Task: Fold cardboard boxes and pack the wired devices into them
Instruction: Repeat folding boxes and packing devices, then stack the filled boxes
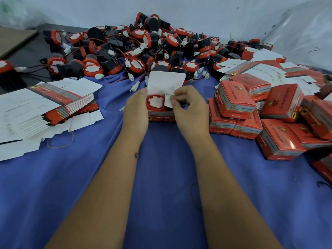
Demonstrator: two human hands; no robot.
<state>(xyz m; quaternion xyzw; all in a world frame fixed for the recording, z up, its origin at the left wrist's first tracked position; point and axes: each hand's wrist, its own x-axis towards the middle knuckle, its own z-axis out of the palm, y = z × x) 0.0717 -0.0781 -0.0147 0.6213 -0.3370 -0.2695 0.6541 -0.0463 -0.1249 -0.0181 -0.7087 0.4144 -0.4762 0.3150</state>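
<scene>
Blue cloth [161, 177] covers the near work surface; both forearms reach across it toward 12 o'clock. Left hand [135, 112] lies flat against the left side of the open box [160, 116], fingers straight and together. Right hand [188, 106] has its fingers curled, thumb and fingertips pinching the small white side flap [168, 101]. The box sits on the cloth between the hands, lid [166, 82] upright, one device [155, 103] inside with its red rim and white face showing.

At 9 o'clock: stack of flat unfolded boxes [48, 108], a yellow rubber band [60, 141] just beside its near edge. At 3 o'clock: pile of closed red boxes [251, 114], tilted and leaning on each other, crowding the right hand's side. Beyond them, more flats [260, 67].

At 12 o'clock: heap of devices [143, 49] with red-black wires and white connectors, directly behind the lid, against the wall [197, 13]. A loose connector [135, 86] lies just beside the left hand.
</scene>
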